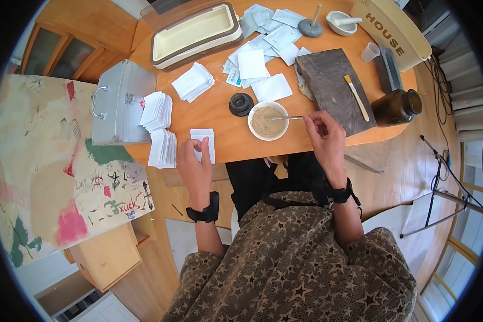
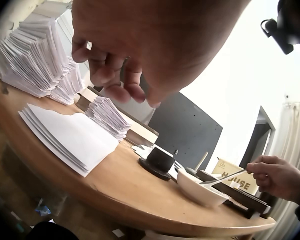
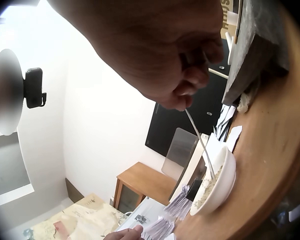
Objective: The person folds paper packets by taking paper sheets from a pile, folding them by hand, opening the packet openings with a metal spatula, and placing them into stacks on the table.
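Observation:
A white bowl (image 1: 268, 121) of beige powder sits near the table's front edge, with a metal spoon (image 1: 287, 117) in it. My right hand (image 1: 327, 140) pinches the spoon's handle, as the right wrist view also shows. Over a few white paper packets (image 1: 209, 140) hovers my left hand (image 1: 195, 166), fingers loosely bent and holding nothing; in the left wrist view the hand (image 2: 140, 45) is above the packets (image 2: 72, 135). A round black object (image 1: 241, 104) stands left of the bowl.
Paper stacks (image 1: 158, 111) stand beside a metal case (image 1: 124, 102) at left. Behind are a cream tray (image 1: 196, 35), scattered packets (image 1: 252, 64) and a mortar (image 1: 342, 23). At right are a dark slab (image 1: 333, 86) with a brush (image 1: 357, 97) and a dark jar (image 1: 396, 107).

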{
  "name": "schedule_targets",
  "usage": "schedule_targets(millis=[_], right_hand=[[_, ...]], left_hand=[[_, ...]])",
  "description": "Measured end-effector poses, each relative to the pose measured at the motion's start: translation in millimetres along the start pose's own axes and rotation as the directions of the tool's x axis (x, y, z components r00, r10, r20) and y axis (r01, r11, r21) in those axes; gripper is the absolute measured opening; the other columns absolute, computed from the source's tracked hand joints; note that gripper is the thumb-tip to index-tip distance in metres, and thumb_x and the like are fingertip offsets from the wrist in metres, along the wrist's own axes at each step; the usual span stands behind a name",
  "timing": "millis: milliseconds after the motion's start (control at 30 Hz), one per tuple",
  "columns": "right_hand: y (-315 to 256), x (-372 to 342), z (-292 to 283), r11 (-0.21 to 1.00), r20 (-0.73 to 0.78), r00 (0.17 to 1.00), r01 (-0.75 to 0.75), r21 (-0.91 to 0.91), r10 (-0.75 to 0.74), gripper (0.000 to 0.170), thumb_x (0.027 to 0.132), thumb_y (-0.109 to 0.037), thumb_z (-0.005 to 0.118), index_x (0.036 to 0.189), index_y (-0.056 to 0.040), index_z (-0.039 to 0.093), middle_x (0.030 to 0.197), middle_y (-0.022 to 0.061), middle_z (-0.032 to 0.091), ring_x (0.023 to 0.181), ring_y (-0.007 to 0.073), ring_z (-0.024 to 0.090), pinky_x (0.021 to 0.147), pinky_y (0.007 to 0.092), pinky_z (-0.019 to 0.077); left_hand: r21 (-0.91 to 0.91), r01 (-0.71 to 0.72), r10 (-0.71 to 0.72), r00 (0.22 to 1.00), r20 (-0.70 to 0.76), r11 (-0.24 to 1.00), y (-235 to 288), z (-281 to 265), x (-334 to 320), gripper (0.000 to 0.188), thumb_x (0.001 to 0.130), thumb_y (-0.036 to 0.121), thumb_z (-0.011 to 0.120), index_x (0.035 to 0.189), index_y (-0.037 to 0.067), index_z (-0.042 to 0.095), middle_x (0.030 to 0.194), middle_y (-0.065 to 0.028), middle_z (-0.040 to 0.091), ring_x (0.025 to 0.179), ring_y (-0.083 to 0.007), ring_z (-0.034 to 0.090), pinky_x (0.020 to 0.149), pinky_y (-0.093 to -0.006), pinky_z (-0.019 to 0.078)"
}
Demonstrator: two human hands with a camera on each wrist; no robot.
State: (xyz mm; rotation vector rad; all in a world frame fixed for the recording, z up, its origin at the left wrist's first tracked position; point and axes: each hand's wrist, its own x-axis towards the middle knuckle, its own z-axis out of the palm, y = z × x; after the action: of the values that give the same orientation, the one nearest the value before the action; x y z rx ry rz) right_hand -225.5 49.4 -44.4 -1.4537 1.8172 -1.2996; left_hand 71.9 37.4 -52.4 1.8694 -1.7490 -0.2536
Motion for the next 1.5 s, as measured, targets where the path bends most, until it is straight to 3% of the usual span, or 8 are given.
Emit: schedule_targets(millis=[167, 267, 400, 500, 767, 1000, 1067, 1500], right_hand=[[1, 1, 2, 1.0, 0.009, 1.0, -0.003, -0.014, 0.003, 0.011, 0.094, -0.009, 0.073, 0.092, 0.0004, 0.067, 0.067, 0.0062, 0.059, 0.058, 0.0116, 0.051, 0.054, 0.0277, 0.0428], [4, 0, 4, 1.0, 0.024, 0.999, -0.03, 0.0, 0.03, 0.013, 0.095, -0.01, 0.073, 0.092, 0.0011, 0.066, 0.068, 0.001, 0.057, 0.062, 0.0044, 0.046, 0.055, 0.023, 0.037], [4, 0, 2, 0.999, 0.009, 0.999, -0.033, 0.021, 0.033, 0.013, 0.095, -0.01, 0.073, 0.092, 0.0008, 0.067, 0.068, 0.0008, 0.058, 0.062, 0.004, 0.046, 0.055, 0.023, 0.0371], [5, 0, 2, 1.0, -0.001, 1.0, -0.008, 0.029, 0.008, 0.013, 0.095, -0.01, 0.072, 0.092, 0.001, 0.067, 0.068, 0.0005, 0.057, 0.062, 0.004, 0.046, 0.055, 0.0229, 0.0368], [4, 1, 2, 1.0, 0.002, 1.0, -0.007, 0.012, 0.007, 0.012, 0.093, -0.009, 0.073, 0.09, 0.0001, 0.066, 0.065, 0.0062, 0.058, 0.056, 0.0122, 0.049, 0.053, 0.0285, 0.0415], [3, 0, 0, 1.0, 0.023, 0.999, -0.024, 0.009, 0.024, 0.013, 0.096, -0.01, 0.072, 0.092, 0.0011, 0.067, 0.068, 0.0003, 0.057, 0.063, 0.004, 0.046, 0.056, 0.0231, 0.0377], [2, 1, 0, 1.0, -0.01, 1.0, -0.018, 0.02, 0.018, 0.012, 0.093, -0.01, 0.073, 0.092, 0.0005, 0.067, 0.066, 0.0063, 0.058, 0.057, 0.0117, 0.049, 0.054, 0.0279, 0.0415], [0, -3, -11, 0.998, -0.049, 0.998, -0.03, 0.049, 0.032, 0.013, 0.095, -0.009, 0.072, 0.09, 0.0008, 0.066, 0.065, 0.0045, 0.056, 0.058, 0.0086, 0.046, 0.053, 0.0262, 0.0381]], left_hand=[[-0.074, 0.045, -0.047, 0.999, -0.016, 0.996, 0, 0, 1, 0.033, 0.107, 0.021, 0.052, 0.085, -0.003, 0.054, 0.08, -0.0197, 0.055, 0.074, -0.0368, 0.053, 0.066, -0.0426, 0.0417], [-0.175, 0.027, -0.034, 0.999, -0.041, 0.984, 0, 2, 1, 0.039, 0.111, 0.027, 0.042, 0.091, -0.004, 0.055, 0.07, -0.0171, 0.047, 0.062, -0.0294, 0.04, 0.062, -0.0407, 0.0391], [-0.19, 0.038, -0.047, 0.998, -0.043, 0.981, 8, -2, 4, 0.039, 0.111, 0.027, 0.042, 0.093, -0.005, 0.057, 0.066, -0.0183, 0.047, 0.06, -0.0319, 0.04, 0.06, -0.0431, 0.0374], [-0.096, 0.013, -0.013, 1.0, -0.004, 0.995, 6, -5, 10, 0.035, 0.109, 0.021, 0.045, 0.087, -0.003, 0.056, 0.072, -0.0241, 0.053, 0.067, -0.042, 0.049, 0.066, -0.0471, 0.0397], [-0.043, -0.182, 0.182, 0.983, -0.006, 0.982, 11, -8, 27, 0.022, 0.097, 0.017, 0.068, 0.081, 0.004, 0.059, 0.072, -0.0058, 0.06, 0.074, -0.0266, 0.058, 0.082, -0.0408, 0.0397], [-0.002, -0.299, 0.299, 0.952, -0.064, 0.954, 13, -17, 59, 0.016, 0.09, 0.017, 0.075, 0.094, 0.008, 0.064, 0.083, -0.0045, 0.066, 0.086, -0.0258, 0.064, 0.088, -0.04, 0.0414], [0.106, -0.36, 0.367, 0.929, -0.051, 0.927, 12, -24, 73, 0.021, 0.089, 0.019, 0.076, 0.103, 0.009, 0.065, 0.095, -0.0061, 0.069, 0.092, -0.0279, 0.064, 0.091, -0.0407, 0.0422], [0.22, -0.369, 0.314, 0.916, 0.248, 0.903, -16, -5, 188, 0.049, 0.082, 0.027, 0.083, 0.12, 0.006, 0.062, 0.117, -0.0178, 0.069, 0.113, -0.0365, 0.063, 0.099, -0.0451, 0.0468]])
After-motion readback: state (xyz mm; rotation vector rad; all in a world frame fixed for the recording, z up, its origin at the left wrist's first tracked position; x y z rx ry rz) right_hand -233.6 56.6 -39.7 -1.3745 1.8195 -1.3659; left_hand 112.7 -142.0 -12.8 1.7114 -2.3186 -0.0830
